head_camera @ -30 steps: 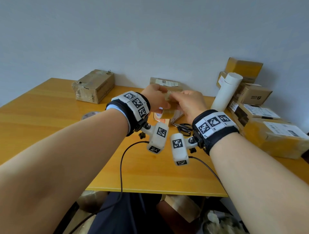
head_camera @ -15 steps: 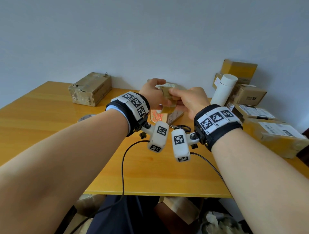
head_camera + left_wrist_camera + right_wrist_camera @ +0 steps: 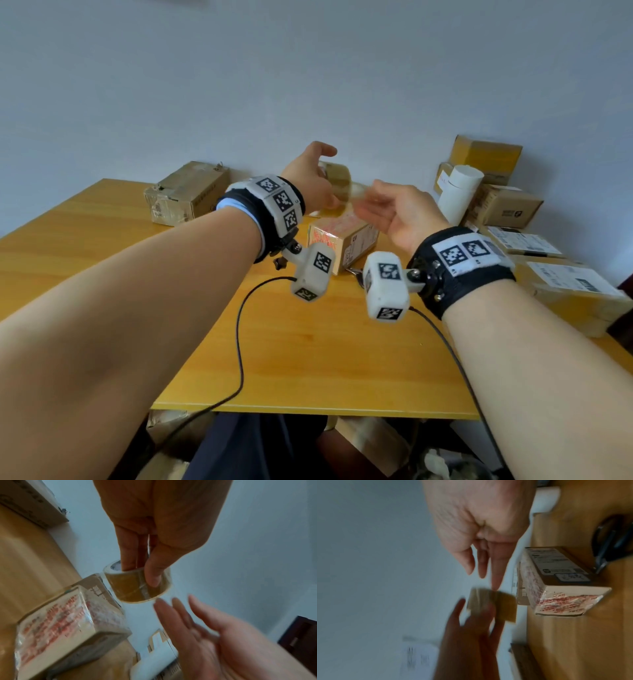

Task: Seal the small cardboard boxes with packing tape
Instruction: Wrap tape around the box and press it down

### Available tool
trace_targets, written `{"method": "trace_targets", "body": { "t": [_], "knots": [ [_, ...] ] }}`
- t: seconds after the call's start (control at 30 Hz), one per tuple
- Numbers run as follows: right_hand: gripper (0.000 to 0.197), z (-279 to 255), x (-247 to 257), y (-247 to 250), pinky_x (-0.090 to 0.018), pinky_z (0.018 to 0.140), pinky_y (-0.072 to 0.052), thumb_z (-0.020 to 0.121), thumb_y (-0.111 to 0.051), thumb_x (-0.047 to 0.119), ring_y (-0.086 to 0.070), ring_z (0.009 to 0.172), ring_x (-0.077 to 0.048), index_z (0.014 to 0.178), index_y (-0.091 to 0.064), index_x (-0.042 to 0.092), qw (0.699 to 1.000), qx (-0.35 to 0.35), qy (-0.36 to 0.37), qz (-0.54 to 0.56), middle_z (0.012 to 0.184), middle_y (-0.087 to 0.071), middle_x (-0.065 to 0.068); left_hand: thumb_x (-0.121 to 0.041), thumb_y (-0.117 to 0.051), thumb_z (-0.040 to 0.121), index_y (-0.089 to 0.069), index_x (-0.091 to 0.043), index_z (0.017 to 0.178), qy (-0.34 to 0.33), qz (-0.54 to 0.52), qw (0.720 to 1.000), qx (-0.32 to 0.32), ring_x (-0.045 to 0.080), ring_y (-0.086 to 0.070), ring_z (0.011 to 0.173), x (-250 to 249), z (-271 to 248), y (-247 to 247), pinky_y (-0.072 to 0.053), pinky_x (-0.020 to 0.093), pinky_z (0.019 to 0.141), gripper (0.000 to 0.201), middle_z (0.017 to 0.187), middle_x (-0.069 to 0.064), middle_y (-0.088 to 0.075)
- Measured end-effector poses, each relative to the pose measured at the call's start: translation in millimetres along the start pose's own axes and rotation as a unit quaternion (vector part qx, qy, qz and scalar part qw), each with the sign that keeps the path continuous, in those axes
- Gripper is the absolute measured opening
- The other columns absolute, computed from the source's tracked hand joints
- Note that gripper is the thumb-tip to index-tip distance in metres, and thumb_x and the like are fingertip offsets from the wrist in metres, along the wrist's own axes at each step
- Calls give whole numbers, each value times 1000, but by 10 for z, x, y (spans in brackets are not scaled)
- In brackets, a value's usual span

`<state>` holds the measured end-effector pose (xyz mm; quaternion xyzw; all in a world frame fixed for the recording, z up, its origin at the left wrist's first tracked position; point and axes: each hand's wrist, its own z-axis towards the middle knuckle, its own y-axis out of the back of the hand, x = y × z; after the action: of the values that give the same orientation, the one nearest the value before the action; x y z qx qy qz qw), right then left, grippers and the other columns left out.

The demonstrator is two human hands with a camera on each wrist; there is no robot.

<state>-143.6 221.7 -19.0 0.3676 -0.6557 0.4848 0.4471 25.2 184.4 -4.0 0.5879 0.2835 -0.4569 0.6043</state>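
Note:
My left hand point(image 3: 310, 180) holds a roll of brown packing tape point(image 3: 337, 178) up above the table. In the left wrist view its fingers point(image 3: 127, 555) reach into the core of the roll point(image 3: 137, 585) and the thumb presses on the outside. My right hand point(image 3: 385, 207) hovers just right of the roll with straight, loose fingers point(image 3: 178, 615) and holds nothing; the right wrist view is blurred, so contact is unclear. A small cardboard box point(image 3: 342, 240) with red print under glossy tape lies on the table below both hands point(image 3: 556, 592).
Several cardboard boxes point(image 3: 507, 205) are stacked at the table's right end beside a white cylinder point(image 3: 459, 193). Another box point(image 3: 186, 193) sits at the back left. Black scissors point(image 3: 611, 543) lie near the small box. A cable point(image 3: 239, 342) hangs over the front edge.
Both hands have risen off the small box. The right hand, earlier closed against the roll, has drawn back to the right and spread its fingers. The left hand keeps the roll.

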Motion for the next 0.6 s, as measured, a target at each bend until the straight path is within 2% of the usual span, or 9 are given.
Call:
{"method": "trace_targets", "body": {
  "t": [0.07, 0.13, 0.2, 0.27, 0.33, 0.37, 0.43, 0.5, 0.6],
  "knots": [
    [21, 1, 14, 68, -38, 72, -64, 95, -66, 6, -76, 90, -32, 113, -60, -2, 999, 16, -10, 34, 112, -71, -23, 6, -80, 71, -39, -28, 141, 25, -27, 999, -4, 27, -65, 96, 29, 19, 103, -61, 42, 78, 88, 114, 8, -58],
    [29, -6, 12, 52, -40, 78, -64, 92, -71, 10, -75, 92, -31, 118, -63, 0, 994, 70, -16, -86, 113, -73, -18, 6, -83, 70, -38, -26, 143, 50, -78, 996, -5, 30, -65, 101, 45, 30, 143, -61, 46, 80, 91, 120, 10, -56],
    [31, -13, -18, -20, -40, 83, -61, 87, -78, 14, -74, 99, -29, 116, -67, 7, 967, 100, -3, -233, 111, -76, -13, 5, -83, 70, -39, -25, 143, 57, -124, 991, 3, 31, -68, 99, 29, 32, 107, -61, 46, 80, 90, 121, 12, -57],
    [23, 2, -14, -53, -32, 75, -58, 87, -77, 9, -74, 95, -23, 108, -68, 14, 955, 84, 23, -282, 107, -77, -8, 7, -80, 74, -37, -22, 145, 61, -190, 979, 27, 30, -73, 92, 17, 29, 51, -62, 42, 79, 87, 122, 15, -59],
    [19, 9, 32, -27, -25, 66, -54, 88, -75, 8, -76, 83, -15, 103, -68, 18, 947, 83, 45, -308, 96, -78, -1, 9, -76, 78, -34, -18, 147, 53, -260, 962, 56, 27, -75, 87, 9, 25, 26, -61, 38, 75, 85, 120, 17, -60],
    [20, 20, 61, 2, -25, 67, -53, 88, -76, 8, -75, 81, -13, 102, -68, 20, 943, 84, 57, -317, 91, -78, 2, 8, -75, 80, -32, -17, 149, 49, -282, 956, 68, 25, -75, 86, 5, 34, 18, -61, 36, 74, 85, 117, 17, -60],
    [21, 44, 116, 47, -28, 76, -54, 87, -77, 7, -73, 88, -13, 100, -70, 21, 940, 59, 95, -322, 92, -77, 4, 4, -73, 83, -28, -16, 151, 49, -305, 947, 93, 26, -75, 89, -12, 69, -6, -61, 36, 74, 84, 118, 17, -61],
    [20, 79, 163, 96, -29, 78, -54, 87, -77, 9, -71, 93, -13, 97, -69, 24, 937, 6, 139, -319, 97, -75, 4, -8, -75, 86, -25, -17, 152, 53, -289, 951, 98, 25, -74, 93, -8, 114, -25, -61, 36, 75, 83, 116, 17, -65],
    [23, 177, 166, 250, -35, 85, -53, 85, -78, 9, -64, 96, -17, 86, -62, 26, 893, -99, 178, -401, 99, -68, 3, -17, -76, 86, -31, -16, 150, 77, -216, 973, 40, 20, -70, 92, 118, 207, -14, -61, 34, 75, 78, 111, 11, -66]
  ]
}}
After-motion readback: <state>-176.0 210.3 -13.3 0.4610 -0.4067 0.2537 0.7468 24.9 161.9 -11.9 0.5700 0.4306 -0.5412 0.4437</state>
